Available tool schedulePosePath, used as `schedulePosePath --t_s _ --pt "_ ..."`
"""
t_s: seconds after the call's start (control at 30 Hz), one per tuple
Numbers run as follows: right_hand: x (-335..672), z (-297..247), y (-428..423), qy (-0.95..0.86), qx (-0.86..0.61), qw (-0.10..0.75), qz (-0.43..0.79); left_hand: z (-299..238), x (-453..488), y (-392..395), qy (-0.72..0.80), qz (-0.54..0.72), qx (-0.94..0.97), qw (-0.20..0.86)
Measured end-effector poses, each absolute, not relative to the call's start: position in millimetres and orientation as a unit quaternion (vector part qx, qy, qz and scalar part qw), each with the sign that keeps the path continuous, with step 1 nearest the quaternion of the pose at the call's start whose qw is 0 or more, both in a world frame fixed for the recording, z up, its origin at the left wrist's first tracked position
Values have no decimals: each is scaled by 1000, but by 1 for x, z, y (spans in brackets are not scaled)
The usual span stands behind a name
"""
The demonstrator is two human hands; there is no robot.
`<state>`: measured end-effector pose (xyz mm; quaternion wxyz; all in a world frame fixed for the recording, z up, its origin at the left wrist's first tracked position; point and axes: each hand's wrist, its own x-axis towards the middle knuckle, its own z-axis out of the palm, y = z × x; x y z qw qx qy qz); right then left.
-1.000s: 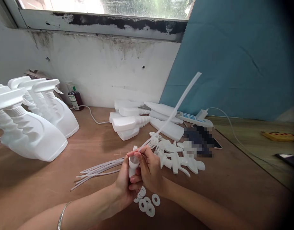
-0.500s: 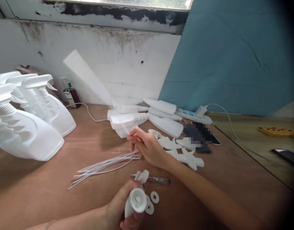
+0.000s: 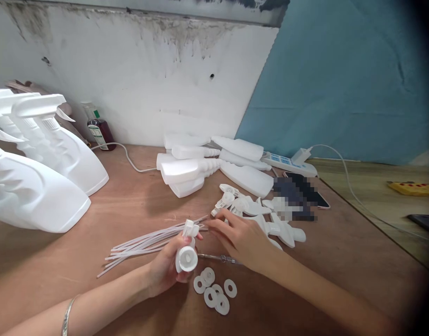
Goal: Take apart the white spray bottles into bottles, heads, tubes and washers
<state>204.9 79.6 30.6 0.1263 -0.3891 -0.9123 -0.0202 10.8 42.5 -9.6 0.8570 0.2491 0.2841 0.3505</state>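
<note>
My left hand [image 3: 165, 266] is closed around a white trigger spray head [image 3: 187, 257], whose ribbed round cap faces me. Just right of it, my right hand [image 3: 240, 238] reaches over the table with fingers stretched and slightly bent. Its fingertips are at the right ends of a bundle of thin white tubes [image 3: 141, 247]; nothing shows held in them. Beneath the right hand lies a screwdriver [image 3: 214, 257], its handle partly hidden. Several white ring washers [image 3: 210, 297] lie below the hands. Loose white spray heads [image 3: 249, 207] are piled beyond the right hand.
White spray bottles with heads [image 3: 78, 158] stand at left. Several white bottles without heads [image 3: 247, 179] lie near the wall. A dark bottle [image 3: 100, 133], a power strip [image 3: 289, 164] with a white cable [image 3: 343, 170], and a phone [image 3: 322, 199] sit around the back and right.
My left hand has moved up and slightly left with the spray head. My right hand has moved right and down to the tube ends. A blurred white streak above the bottles is gone.
</note>
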Motion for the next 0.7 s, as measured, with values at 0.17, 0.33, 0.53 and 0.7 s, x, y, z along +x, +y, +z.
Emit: schedulePosePath --t_s 0.17,0.33,0.53,0.7 --pt "234 32 47 -901 -433 11 -18 -12 16 57 262 368 231 862" --pt "244 21 39 -905 -420 58 -36 -13 17 68 237 363 209 876" --pt "261 47 43 -845 -463 246 105 -14 13 72 273 367 145 878" --pt "252 77 43 -784 -467 397 100 -15 15 69 266 370 167 874"
